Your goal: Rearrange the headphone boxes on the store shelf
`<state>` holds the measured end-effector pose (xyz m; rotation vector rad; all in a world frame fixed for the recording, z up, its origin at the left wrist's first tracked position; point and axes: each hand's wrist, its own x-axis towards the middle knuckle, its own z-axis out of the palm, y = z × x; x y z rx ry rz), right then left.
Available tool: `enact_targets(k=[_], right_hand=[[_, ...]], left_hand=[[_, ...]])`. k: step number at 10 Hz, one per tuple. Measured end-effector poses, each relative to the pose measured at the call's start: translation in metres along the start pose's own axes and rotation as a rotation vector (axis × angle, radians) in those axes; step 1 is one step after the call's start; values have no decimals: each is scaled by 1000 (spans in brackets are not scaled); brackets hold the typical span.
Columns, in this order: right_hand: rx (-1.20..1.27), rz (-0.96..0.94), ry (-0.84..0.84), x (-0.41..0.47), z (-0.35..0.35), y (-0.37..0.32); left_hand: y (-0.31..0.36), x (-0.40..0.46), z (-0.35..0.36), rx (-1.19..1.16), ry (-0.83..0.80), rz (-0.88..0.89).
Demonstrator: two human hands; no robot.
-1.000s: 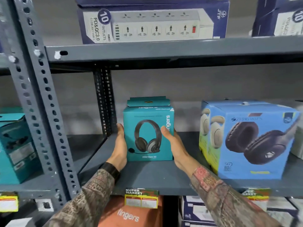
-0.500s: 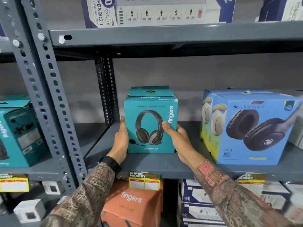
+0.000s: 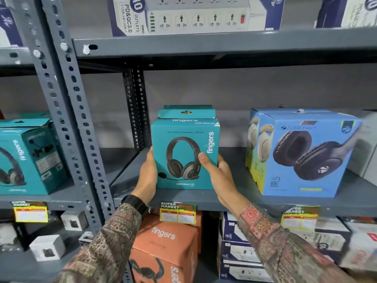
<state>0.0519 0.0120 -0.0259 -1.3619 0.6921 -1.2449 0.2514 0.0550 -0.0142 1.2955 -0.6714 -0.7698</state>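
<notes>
A teal headphone box (image 3: 184, 154) marked "fingers" stands upright at the front of the grey middle shelf (image 3: 240, 198). My left hand (image 3: 148, 176) grips its left side and my right hand (image 3: 216, 171) grips its right side, thumb on the front face. Directly behind it the top of a second teal box (image 3: 187, 108) shows. A large blue headphone box (image 3: 302, 154) stands on the same shelf to the right, a gap apart. Another teal headphone box (image 3: 28, 160) sits on the neighbouring shelf at the left.
A perforated grey upright post (image 3: 69, 111) divides the two shelf bays. Power-strip boxes (image 3: 195, 15) fill the shelf above. Below are an orange box (image 3: 165, 248), dark blue boxes (image 3: 238, 252) and small white adapters (image 3: 48, 247). Price tags (image 3: 178, 213) hang on the shelf edge.
The teal box has come forward toward the shelf's front edge between both hands, and appears slightly larger. The view has shifted a little upward and nearer.
</notes>
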Motion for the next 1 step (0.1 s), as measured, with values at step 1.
enact_targets(k=[1], right_hand=[[-3, 18, -14, -11, -7, -7]], left_hand=[[-1, -10, -5, -58, 60, 50]])
